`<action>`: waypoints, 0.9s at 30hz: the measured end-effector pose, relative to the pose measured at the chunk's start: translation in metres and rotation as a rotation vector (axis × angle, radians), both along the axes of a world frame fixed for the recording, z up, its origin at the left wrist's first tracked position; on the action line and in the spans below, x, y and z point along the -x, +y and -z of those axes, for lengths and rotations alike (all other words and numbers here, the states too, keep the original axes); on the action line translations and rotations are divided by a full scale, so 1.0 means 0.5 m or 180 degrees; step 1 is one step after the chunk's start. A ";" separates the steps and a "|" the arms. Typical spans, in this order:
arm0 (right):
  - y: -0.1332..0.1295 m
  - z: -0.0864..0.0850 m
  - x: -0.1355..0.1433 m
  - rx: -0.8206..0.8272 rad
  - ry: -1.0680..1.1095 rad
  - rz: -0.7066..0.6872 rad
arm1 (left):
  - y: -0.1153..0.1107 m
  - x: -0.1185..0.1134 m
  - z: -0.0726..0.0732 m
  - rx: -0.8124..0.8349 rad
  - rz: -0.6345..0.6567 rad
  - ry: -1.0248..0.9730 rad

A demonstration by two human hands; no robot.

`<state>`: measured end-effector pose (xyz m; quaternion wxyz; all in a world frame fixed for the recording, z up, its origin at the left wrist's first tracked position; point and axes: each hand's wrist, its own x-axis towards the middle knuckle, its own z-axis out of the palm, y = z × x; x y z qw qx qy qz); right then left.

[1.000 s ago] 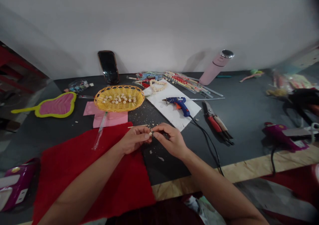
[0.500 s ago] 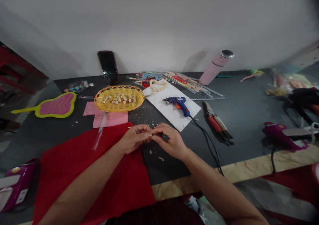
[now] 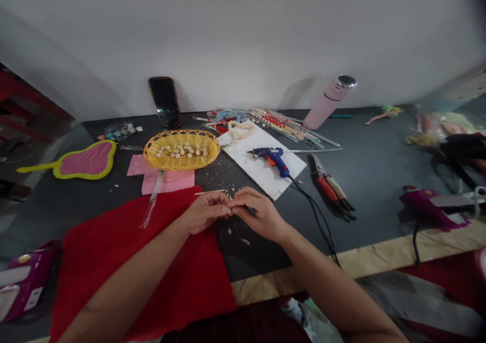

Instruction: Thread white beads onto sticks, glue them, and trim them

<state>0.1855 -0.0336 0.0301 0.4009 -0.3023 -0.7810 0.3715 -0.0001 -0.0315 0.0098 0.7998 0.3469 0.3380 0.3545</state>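
barely visible, a tiny pale bead sits pinched between fingertips.

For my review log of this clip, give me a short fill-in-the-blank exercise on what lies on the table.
1. The small pale pieces lie in a ____ woven basket.
2. The blue glue gun lies on a ____ sheet.
3. The hands, left and right, meet fingertip to fingertip beside a ____ felt sheet.
4. The phone leans against the ____.

Missing words: yellow; white; red; wall
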 end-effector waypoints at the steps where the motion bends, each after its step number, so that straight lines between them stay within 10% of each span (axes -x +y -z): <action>1: 0.000 0.000 0.000 -0.0002 0.0009 0.0003 | 0.000 0.001 0.001 0.0013 0.0010 0.0013; 27: 0.000 0.009 -0.001 -0.0484 -0.0175 0.0386 | -0.001 0.003 -0.001 0.0131 0.0004 -0.0251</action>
